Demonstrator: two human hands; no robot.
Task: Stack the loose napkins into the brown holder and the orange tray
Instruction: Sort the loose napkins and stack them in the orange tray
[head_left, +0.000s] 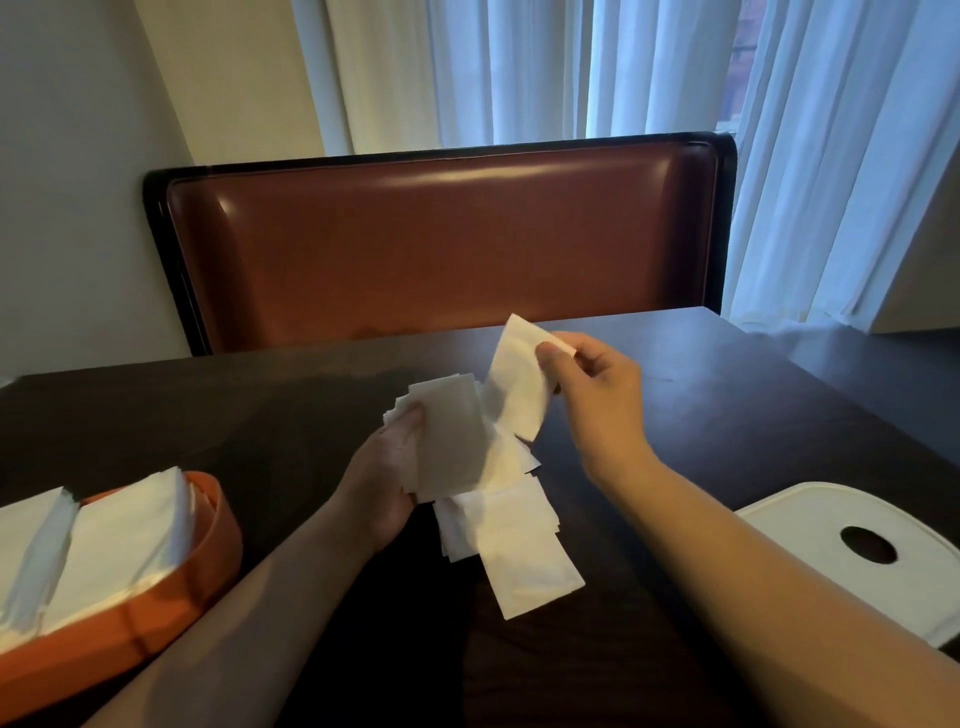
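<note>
Dark wood fills the lower half of the view: a dark table (727, 415) runs across it, and every other place can be read off its surface. Beyond the table's far edge stands a bench back (441, 249) padded in reddish-brown with a black frame, and behind that hang pale sheer curtains (519, 67) over a window. Above the middle of the table the left hand (387, 467) holds a small stack of napkins (449, 441), its thumb lying across the top sheet and its fingers curled underneath. Just to the right of it and slightly higher over the table, the right hand (592, 384) pinches a single napkin (519, 379) between thumb and fingers; the sheet hangs down at a slant, its lower end close to the held stack. Beneath both hands, loose napkins (514, 545) lie in an untidy, overlapping heap on the tabletop toward the near edge. At the table's left near corner sits the orange tray (156, 623), and inside it leaning rows of white napkins (119, 535) stand on edge, packed against each other. At the table's right near edge lies a white lid (810, 540) with a dark oval hole in it. A brown holder cannot be made out from this view.
</note>
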